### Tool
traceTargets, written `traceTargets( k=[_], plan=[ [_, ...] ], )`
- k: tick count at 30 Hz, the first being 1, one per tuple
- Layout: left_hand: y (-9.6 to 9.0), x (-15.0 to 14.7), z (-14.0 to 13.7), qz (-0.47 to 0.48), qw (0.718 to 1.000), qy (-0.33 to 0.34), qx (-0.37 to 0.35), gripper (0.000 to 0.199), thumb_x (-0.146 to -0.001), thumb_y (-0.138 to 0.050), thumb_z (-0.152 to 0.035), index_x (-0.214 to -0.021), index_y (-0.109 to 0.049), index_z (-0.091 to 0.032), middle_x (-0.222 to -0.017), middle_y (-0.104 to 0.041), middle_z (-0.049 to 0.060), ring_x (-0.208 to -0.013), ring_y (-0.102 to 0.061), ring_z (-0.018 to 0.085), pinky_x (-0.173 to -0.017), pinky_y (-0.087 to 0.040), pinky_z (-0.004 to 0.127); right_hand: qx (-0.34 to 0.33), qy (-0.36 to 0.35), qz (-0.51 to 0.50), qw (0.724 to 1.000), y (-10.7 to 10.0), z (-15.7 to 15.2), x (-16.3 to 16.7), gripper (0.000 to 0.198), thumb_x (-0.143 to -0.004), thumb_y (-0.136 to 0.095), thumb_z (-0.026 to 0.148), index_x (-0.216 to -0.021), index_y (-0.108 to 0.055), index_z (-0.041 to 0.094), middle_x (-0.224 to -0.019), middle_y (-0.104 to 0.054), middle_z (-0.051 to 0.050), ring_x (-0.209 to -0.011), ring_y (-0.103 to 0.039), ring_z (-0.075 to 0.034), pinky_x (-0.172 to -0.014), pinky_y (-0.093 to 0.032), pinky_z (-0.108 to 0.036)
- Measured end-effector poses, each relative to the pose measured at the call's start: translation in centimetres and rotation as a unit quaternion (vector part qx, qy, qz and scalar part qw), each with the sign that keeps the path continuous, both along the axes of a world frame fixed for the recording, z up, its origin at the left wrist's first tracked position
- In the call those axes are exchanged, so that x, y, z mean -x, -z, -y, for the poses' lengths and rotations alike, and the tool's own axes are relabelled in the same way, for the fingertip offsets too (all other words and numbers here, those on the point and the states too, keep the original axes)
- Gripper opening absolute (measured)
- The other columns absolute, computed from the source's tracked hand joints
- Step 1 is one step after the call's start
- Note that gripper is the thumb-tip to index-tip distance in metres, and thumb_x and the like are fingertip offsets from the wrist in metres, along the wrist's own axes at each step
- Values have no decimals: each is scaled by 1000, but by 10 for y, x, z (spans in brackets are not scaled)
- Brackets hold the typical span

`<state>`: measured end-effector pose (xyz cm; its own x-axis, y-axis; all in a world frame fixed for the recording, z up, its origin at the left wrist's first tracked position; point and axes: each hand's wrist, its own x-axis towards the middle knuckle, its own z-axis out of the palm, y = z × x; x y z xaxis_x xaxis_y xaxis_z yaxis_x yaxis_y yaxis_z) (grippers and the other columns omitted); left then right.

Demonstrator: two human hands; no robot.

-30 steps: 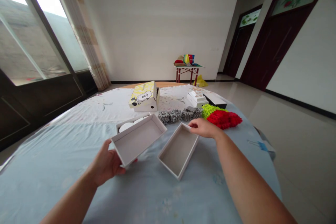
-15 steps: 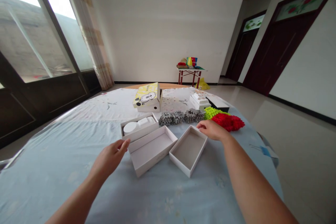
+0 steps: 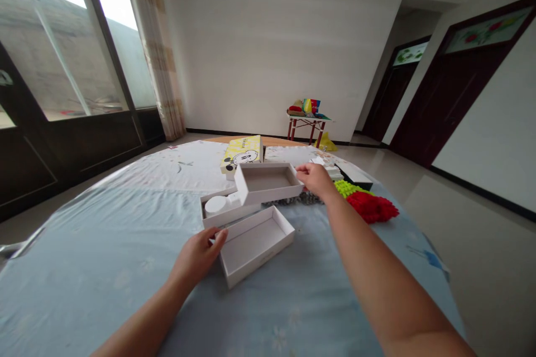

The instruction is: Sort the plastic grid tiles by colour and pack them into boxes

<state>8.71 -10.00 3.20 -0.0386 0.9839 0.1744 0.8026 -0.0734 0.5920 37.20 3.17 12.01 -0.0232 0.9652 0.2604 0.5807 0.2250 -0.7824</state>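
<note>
My right hand (image 3: 317, 178) pinches the right end of an open white box (image 3: 270, 178) with a grey inside. It is lifted off the table, its open side tilted toward me. Behind and below it, a white box (image 3: 208, 222) holding round white objects (image 3: 216, 206) is partly covered. My left hand (image 3: 201, 254) closes thumb and fingers on the left corner of another open white box (image 3: 257, 240), which lies on the tablecloth with nothing visible inside. Grey knobbly pieces (image 3: 307, 197) are mostly hidden behind the lifted box.
A yellow-and-white cartoon box (image 3: 243, 152) stands at the back. To the right lie a bright green bundle (image 3: 349, 188), a red bundle (image 3: 372, 208), a black-and-white box (image 3: 355, 175) and white items (image 3: 330, 168). A small side table (image 3: 310, 117) stands by the wall.
My right hand has raised the grey-lined white box off the table and carried it left and back. My left hand has moved onto the front white box's left corner.
</note>
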Motion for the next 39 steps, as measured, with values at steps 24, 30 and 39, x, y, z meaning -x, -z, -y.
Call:
traceTargets(
  k=[24, 30, 39],
  plan=[
    [14, 20, -16, 47, 996, -27, -76, 45, -83, -33, -49, -95, -63, -19, -101, -65, 6, -98, -58, 22, -87, -43, 30, 53, -44, 133, 989, 40, 7, 111, 66, -84, -24, 62, -115, -52, 11, -107, -62, -19, -105, -55, -29, -84, -41, -37],
    [20, 26, -24, 47, 991, -48, -113, 44, -81, -35, -49, -96, -63, -18, -106, -64, 8, -104, -56, 23, -92, -42, 32, 82, -84, 55, 992, 44, 5, 125, 65, -81, -27, 67, -109, -55, 16, -94, -66, -10, -98, -59, -24, -82, -43, -32],
    [29, 33, -29, 74, 993, -55, -68, 44, -79, -36, -52, -99, -60, -21, -110, -63, 8, -109, -53, 28, -95, -40, 40, -10, -124, -26, 992, 52, 8, 91, 53, -84, -32, 62, -110, -54, 22, -96, -66, -4, -95, -60, -19, -78, -46, -27]
  ],
)
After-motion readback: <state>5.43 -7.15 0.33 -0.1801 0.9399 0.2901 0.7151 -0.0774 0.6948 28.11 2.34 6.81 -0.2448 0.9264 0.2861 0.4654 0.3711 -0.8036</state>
